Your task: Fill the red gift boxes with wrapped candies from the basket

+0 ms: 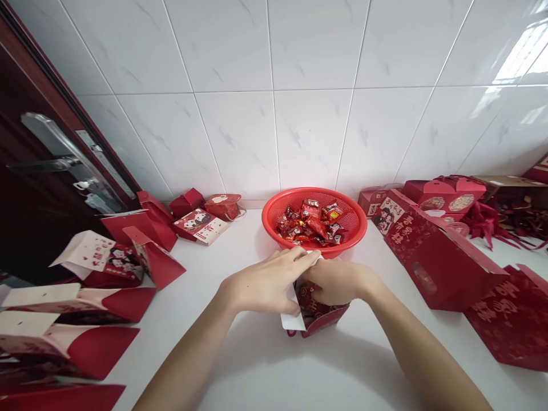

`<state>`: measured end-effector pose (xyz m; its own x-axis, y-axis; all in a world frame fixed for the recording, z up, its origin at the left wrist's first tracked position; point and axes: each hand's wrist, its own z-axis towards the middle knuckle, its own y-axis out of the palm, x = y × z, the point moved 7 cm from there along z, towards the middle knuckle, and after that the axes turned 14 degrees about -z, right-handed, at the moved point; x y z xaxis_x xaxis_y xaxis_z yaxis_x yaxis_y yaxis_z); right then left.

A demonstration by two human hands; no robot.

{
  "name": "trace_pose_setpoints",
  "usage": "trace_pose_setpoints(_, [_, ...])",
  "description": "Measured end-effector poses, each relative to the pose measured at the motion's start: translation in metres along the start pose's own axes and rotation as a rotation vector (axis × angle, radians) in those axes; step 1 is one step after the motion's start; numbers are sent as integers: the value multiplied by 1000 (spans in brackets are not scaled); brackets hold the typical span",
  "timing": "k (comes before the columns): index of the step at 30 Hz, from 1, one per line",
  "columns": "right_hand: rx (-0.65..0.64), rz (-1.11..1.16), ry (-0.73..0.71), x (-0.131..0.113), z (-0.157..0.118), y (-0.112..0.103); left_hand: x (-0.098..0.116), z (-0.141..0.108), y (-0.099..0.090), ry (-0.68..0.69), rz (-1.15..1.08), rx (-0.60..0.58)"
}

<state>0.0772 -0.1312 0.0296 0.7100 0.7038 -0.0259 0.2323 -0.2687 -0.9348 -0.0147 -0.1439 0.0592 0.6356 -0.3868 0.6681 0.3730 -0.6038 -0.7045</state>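
Note:
A small red paper gift box (326, 323) stands with its top open on the white table, just in front of a red plastic basket (268, 225). My left hand (268, 279) grips the box by its left side, the thumb on a white inner flap and the fingers along the far rim. My right hand (338, 281) reaches down into the opening from the right. Its fingertips are mostly hidden inside, next to red printed wrappers, so what they hold does not show. Red-wrapped candies (314, 220) lie heaped in the basket.
Several red and cream gift boxes (107, 260) line the left side. Larger red boxes (432, 251) stand on the right, with dark red ribbons (482, 220) behind them. A tiled wall (317, 137) closes the back; a dark door with a metal handle (51, 165) is at the left.

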Motion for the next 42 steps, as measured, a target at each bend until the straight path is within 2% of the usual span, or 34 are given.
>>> trace_pose_setpoints(2, [-113, -70, 67, -3, 6, 8, 0, 0, 0, -18, 6, -9])
trace_pose_setpoints(4, [-174, -126, 104, -6, 10, 13, -1, 1, 1, -33, 9, -22])
trace_pose_setpoints(10, [-162, -132, 86, -5, 7, 12, -2, 1, 3, -58, -9, -22])
trace_pose_setpoints(17, [-18, -22, 179, 11, -13, -7, -1, 0, 0, -58, 31, -9])
trace_pose_setpoints(22, [37, 45, 126, 17, -31, -19, -1, 0, -1, -67, 49, -8])
trace_pose_setpoints(26, [186, 151, 159, 32, -55, -35, -5, -1, -4, -78, 35, -1])
trace_pose_setpoints(29, [219, 168, 188, 39, -66, -38, -5, -2, -6, -51, 17, 2])
trace_pose_setpoints(33, [168, 155, 233, 40, -68, -35, -3, -4, -9, -19, -10, 2])
trace_pose_setpoints(37, [65, 141, 241, 36, -62, -28, -5, -7, -13, -72, -29, 46])
trace_pose_setpoints(40, [42, 131, 297, 38, -60, -27, -5, -8, -18, -67, -29, 86])
trace_pose_setpoints(42, [42, 116, 321, 40, -59, -27, -6, -9, -19, -40, -27, 58])
